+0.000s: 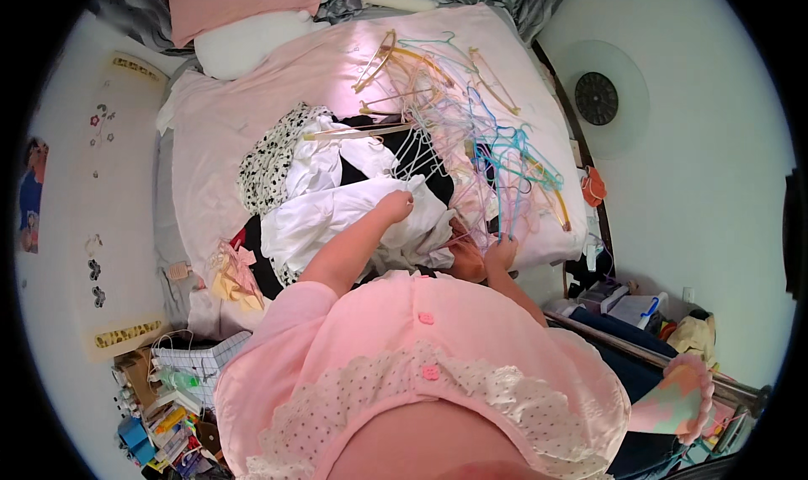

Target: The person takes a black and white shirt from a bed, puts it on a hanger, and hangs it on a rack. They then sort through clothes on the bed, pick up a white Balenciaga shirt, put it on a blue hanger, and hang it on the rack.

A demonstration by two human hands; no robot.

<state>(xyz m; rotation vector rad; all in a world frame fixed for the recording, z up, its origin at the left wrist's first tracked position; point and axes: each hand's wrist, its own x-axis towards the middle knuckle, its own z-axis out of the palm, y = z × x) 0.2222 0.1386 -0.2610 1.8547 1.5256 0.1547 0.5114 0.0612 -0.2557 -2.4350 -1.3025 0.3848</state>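
My left hand [396, 206] is closed on a white garment [328, 215] that lies bunched across the near part of the bed. At the bed's near edge my right hand [502, 251] grips a light blue clothes hanger [507, 202], whose far end runs into a tangled heap of blue, pink and white hangers [480, 147]. Next to this hand lies a brown cloth [468, 253]. Beyond the white garment are a black-and-white spotted garment [273, 160] and several white and black clothes. A gold-coloured hanger [362, 132] rests on top of them.
Several more hangers [421, 63] spread over the pink bed sheet [227, 109]. Pillows [252, 46] stand at the far left. A fan [596, 98] is by the right wall. A metal rail [640, 345] with clothes is close at my right, and a crowded shelf [168, 421] at my left.
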